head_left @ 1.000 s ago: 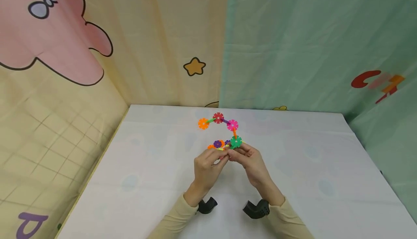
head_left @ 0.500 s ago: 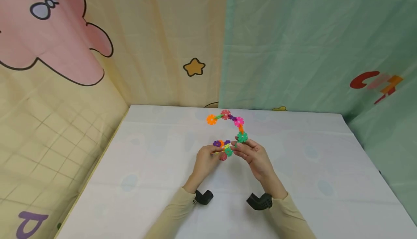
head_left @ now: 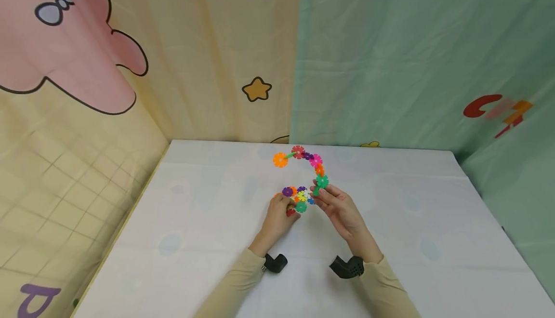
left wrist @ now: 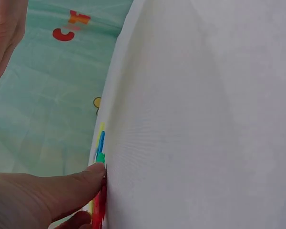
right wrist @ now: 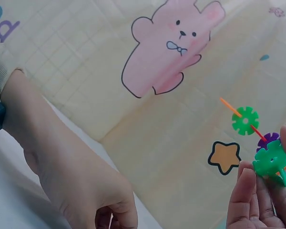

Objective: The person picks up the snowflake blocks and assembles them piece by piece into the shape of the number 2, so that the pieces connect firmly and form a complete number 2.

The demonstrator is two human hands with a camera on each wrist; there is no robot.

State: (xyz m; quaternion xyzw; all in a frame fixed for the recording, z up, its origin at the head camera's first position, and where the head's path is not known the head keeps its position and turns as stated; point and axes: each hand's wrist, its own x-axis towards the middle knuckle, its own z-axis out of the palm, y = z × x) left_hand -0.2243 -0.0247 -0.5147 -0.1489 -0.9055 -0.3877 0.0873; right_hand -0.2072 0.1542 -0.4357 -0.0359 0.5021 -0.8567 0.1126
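Observation:
My right hand [head_left: 344, 212] holds the green end of a curved chain of interlocking snowflake discs, pinching it between thumb and fingers. The chain arcs up and to the left through a pink disc [head_left: 316, 160] and a red one to an orange disc [head_left: 280, 160]. In the right wrist view, the held green disc [right wrist: 270, 160] shows close up. Lower down, my left hand [head_left: 277, 219] pinches a red snowflake disc [head_left: 291, 212] at the near side of a colourful disc cluster [head_left: 301, 195]. Its fingers partly cover that disc and the cluster's left side.
A white cloth-covered table [head_left: 208, 250] spreads around both hands. Behind it hang a cream curtain with a printed star [head_left: 257, 89] and a green curtain [head_left: 390, 67]. A black wrist camera [head_left: 276, 263] sits on the left wrist and another camera [head_left: 347, 267] on the right.
The hands were together at the cluster and have moved apart. My right hand shifted right and up with the chain; the left hand stayed near the cluster and now pinches the red disc.

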